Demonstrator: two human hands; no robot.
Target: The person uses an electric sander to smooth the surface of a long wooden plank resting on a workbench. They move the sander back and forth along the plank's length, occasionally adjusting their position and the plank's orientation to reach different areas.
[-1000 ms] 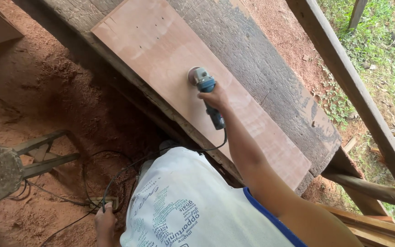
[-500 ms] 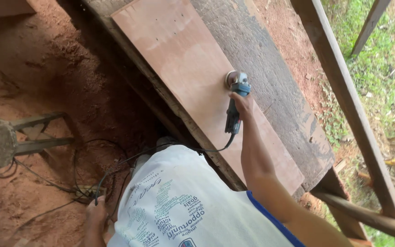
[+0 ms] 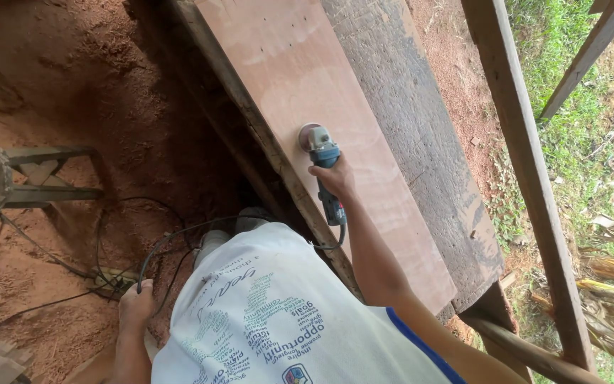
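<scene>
Blue angle grinder (image 3: 323,165), round sanding disc flat on the pinkish plywood sheet (image 3: 300,78); right hand (image 3: 335,178) fingers wrapped around it, left hand (image 3: 135,307) gripping the black cord (image 3: 172,238).

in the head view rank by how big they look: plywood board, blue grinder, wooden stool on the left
1. plywood board, largest by far
2. wooden stool, cut off by the frame edge
3. blue grinder, smallest, gripped by the right hand

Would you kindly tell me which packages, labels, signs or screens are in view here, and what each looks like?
Printed design on the white shirt: bottom centre, a cloud of green and blue lettering.
Small badge: shirt's lower edge, blue and red.
No packages, signs or screens.
</scene>
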